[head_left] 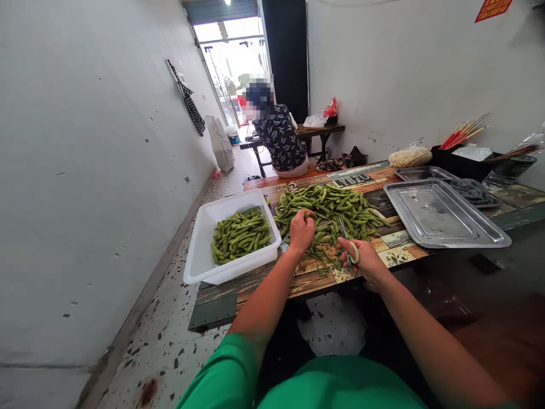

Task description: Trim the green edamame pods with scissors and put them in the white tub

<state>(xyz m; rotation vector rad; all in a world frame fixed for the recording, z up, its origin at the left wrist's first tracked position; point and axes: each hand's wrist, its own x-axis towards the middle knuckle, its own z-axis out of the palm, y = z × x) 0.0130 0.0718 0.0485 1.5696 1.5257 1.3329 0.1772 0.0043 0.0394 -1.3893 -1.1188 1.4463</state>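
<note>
Grip: the left hand (301,230) is closed on a single bean pod (308,215), pinched at the near side of the heap. The right hand (361,258) is closed around the handles of a pair of scissors (347,241), blades pointing up toward the heap — whether the blades stand apart I cannot tell.

Layout: a loose pile of green pods (332,207) lies in the middle of the table (221,292), reaching toward its far edge. A white tub (200,255) sits at the table's left edge, overhanging the near left corner a little; it holds a shallow layer of pods (240,234), bottom not fully covered. Small green trimmings (321,258) lie scattered near the front edge between the two hands.

Progress, as a judgement: the tub holds clearly fewer pods than the pile, so perhaps a third is done — the larger share remains.

Also noted: two steel trays (443,216) toward the right edge, a dark cloth on the farther one. Another person (281,136) sits with back turned at a separate table beyond.
</note>
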